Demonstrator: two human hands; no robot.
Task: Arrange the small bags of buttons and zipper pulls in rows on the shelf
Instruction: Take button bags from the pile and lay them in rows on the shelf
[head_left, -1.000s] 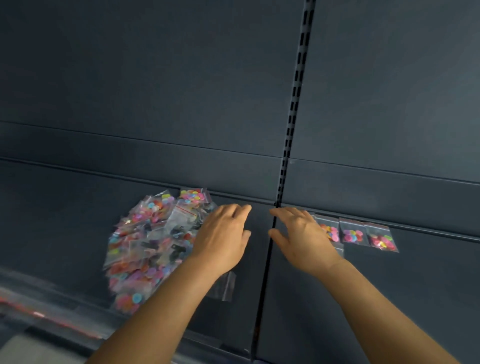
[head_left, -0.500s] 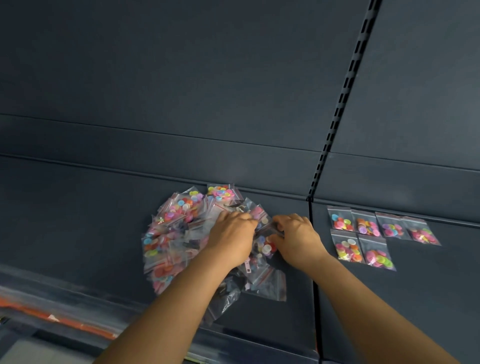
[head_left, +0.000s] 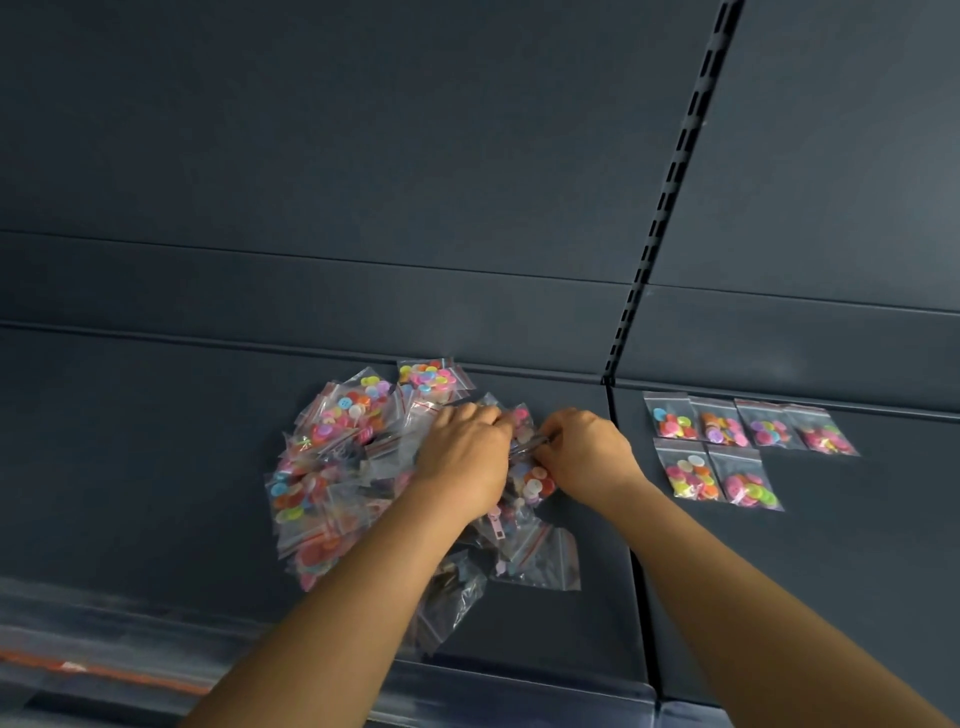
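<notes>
At the right of the frame six bags (head_left: 717, 452) lie in two rows on the shelf (head_left: 156, 441), while the left hand (head_left: 462, 462) and right hand (head_left: 587, 457), fingers curled together on a little bag (head_left: 535, 483), dig in the big pile (head_left: 343, 467) left to sort.

Both bare forearms run off the bottom edge. The left hand (head_left: 464, 457) and right hand (head_left: 584, 451) cover the middle of the loose heap of small clear bags of coloured buttons (head_left: 332, 467), hiding their fingertips and whatever they pinch. Below the heap, the dark shelf's front lip (head_left: 156, 654) is smeared by blur.
</notes>
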